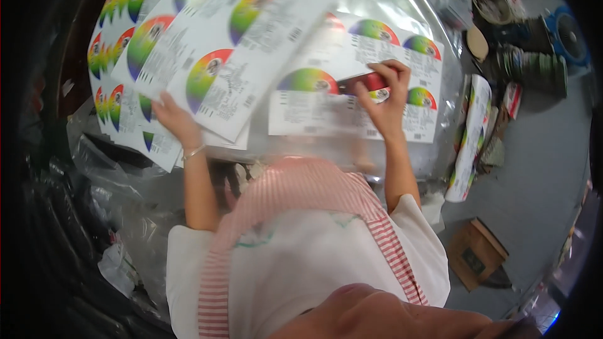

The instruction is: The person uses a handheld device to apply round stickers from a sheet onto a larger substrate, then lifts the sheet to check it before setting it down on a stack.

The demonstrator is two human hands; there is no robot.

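My left hand (176,120) is at the lower edge of a large printed sheet (212,52) with rainbow-coloured discs and blocks of text; the sheet is tilted and somewhat blurred. Whether the fingers grip its edge I cannot tell. In my right hand (388,96) is a small red and dark tool (372,81), its kind unclear, held low over another printed sheet (306,113). That sheet lies flat on the shiny covered work surface (424,157). Fanned printed sheets (136,127) lie at the left, partly under the tilted one.
A rolled printed sheet (468,150) stands along the right side of the work surface. Beyond it are a blue round-framed object (567,35), a bowl (492,4) and a brown cardboard box (476,254) on the grey floor. Crumpled clear plastic (146,226) lies at the lower left.
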